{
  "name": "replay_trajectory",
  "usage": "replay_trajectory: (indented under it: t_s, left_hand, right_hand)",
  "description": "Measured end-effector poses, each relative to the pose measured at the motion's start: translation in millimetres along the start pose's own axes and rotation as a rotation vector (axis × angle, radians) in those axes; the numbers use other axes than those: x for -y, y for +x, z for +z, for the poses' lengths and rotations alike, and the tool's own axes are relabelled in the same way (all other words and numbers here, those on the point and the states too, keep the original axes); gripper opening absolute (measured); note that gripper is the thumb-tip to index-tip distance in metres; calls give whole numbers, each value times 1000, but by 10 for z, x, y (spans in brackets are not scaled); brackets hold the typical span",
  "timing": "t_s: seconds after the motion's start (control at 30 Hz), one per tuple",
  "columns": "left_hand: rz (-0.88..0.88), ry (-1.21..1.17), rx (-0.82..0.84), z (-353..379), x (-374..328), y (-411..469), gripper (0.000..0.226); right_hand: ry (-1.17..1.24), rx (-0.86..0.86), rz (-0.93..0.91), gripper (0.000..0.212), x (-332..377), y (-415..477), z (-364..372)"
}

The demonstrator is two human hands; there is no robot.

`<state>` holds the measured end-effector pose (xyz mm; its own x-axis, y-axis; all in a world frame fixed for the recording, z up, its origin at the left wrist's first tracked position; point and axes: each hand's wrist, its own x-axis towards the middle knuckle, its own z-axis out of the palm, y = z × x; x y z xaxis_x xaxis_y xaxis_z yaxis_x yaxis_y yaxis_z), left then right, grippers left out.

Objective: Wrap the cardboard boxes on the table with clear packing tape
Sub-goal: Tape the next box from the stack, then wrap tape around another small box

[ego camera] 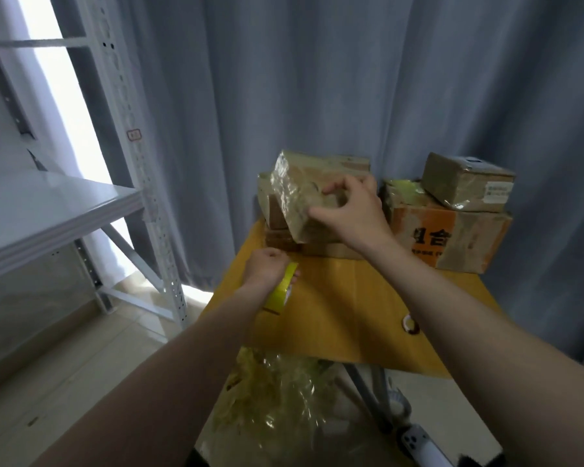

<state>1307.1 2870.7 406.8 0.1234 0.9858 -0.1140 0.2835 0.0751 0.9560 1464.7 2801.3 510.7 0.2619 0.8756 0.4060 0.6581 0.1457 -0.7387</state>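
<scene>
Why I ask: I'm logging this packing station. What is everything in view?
held box: one, brown, tape-wrapped, raised over the table's far left
stacked boxes: brown, under it; count unclear
orange box: one, table's far right
small box: one, brown, atop orange box
tape roll: one, yellow-green, in left hand
table: one, yellow, centre
crumpled film: one heap, clear-yellowish, below table's near edge
shelf: one, white, left
curtain: grey, behind
phone: one, white, bottom right
left hand: grips tape roll
right hand: grips held box
</scene>
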Motion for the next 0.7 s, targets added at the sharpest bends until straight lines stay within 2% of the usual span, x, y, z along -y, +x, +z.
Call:
replay_trajectory:
  t_s: [0.17,0.23,0.4,0.57,0.7]
  left_hand:
    - [19,201,92,6,-109,451,7]
    - [13,275,95,15,-81,667,15]
    - [2,331,239,123,86,1137,37]
    - [-45,342,229,183,-105,1049,43]
    - [-31,382,194,193,-134,1001,42]
  right_hand:
    - [-49,-39,-43,46,382,988,439]
    - [-106,-45,-23,44,445,1347,623]
    - [-209,-12,39,37,326,1910,986]
    - [-280,75,114,59,146,2112,1250]
    - [-422,132,96,64,88,2070,1300]
